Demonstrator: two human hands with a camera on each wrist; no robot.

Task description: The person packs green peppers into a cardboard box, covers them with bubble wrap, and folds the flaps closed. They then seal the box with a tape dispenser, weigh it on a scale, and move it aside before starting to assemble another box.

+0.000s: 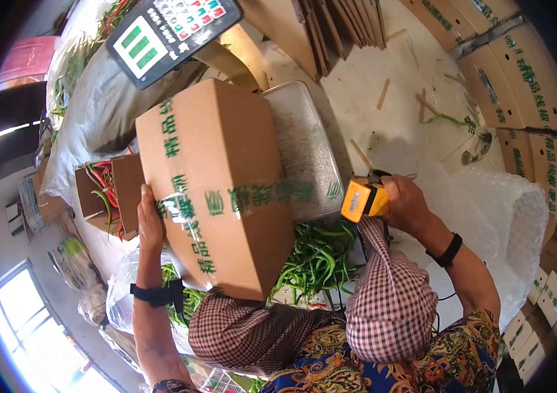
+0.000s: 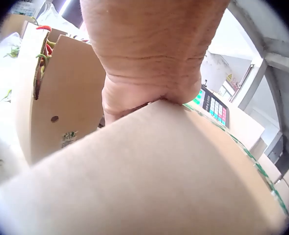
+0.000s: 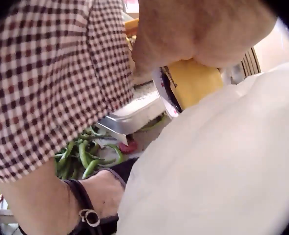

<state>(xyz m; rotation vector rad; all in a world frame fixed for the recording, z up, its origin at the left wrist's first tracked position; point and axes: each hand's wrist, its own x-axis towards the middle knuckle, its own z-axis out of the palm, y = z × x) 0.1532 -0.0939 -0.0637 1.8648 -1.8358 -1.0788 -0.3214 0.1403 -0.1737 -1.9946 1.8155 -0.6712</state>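
Observation:
A tall cardboard carton [image 1: 252, 144] with green printing stands over a metal scale pan [image 1: 308, 131]. My left hand [image 1: 151, 219] presses its side near the edge, fingers fairly straight; in the left wrist view the heel of the hand [image 2: 154, 63] lies at the carton's corner. My right hand [image 1: 409, 204] grips a yellow tape dispenser [image 1: 365, 198] right of the carton. Clear tape with green lettering [image 1: 259, 196] stretches from the carton's top across its side to the dispenser. In the right wrist view a yellowish tape roll [image 3: 196, 83] shows below the hand, whose fingers are hidden.
Green peppers [image 1: 321, 255] lie below the pan. A scale display [image 1: 173, 39] stands beyond the carton. An open box of red peppers [image 1: 105, 190] is at left. Folded cartons [image 1: 337, 33], stacked printed boxes [image 1: 527, 78] and bubble wrap [image 1: 508, 216] are around.

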